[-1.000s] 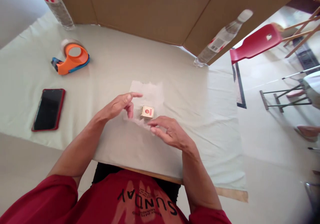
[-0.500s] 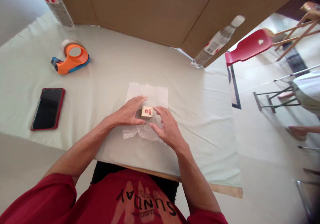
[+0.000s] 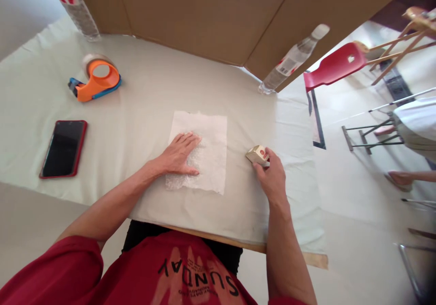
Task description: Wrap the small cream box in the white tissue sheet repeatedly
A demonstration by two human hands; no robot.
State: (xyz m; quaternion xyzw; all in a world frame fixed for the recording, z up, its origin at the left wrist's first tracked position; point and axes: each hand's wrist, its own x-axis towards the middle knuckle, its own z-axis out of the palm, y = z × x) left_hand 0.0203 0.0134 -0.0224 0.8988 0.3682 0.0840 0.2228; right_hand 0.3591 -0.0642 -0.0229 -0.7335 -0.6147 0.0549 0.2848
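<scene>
A white sheet of bubble wrap (image 3: 209,146) lies flat in the middle of the table. My left hand (image 3: 179,154) rests on its left half, palm down and fingers stretched out. To the right of the sheet, my right hand (image 3: 270,175) grips a small cream box with a red label (image 3: 258,155), holding it at the table surface.
A red-cased phone (image 3: 62,148) lies at the left and an orange tape dispenser (image 3: 95,77) behind it. Two clear bottles (image 3: 290,62) (image 3: 75,7) stand by the cardboard wall (image 3: 218,14). The table's right edge, a red chair (image 3: 335,64) and another person's foot (image 3: 407,177) are at the right.
My right hand has lifted the small box off the sheet and carried it to the right. My left hand has flattened onto the sheet, which now lies smooth.
</scene>
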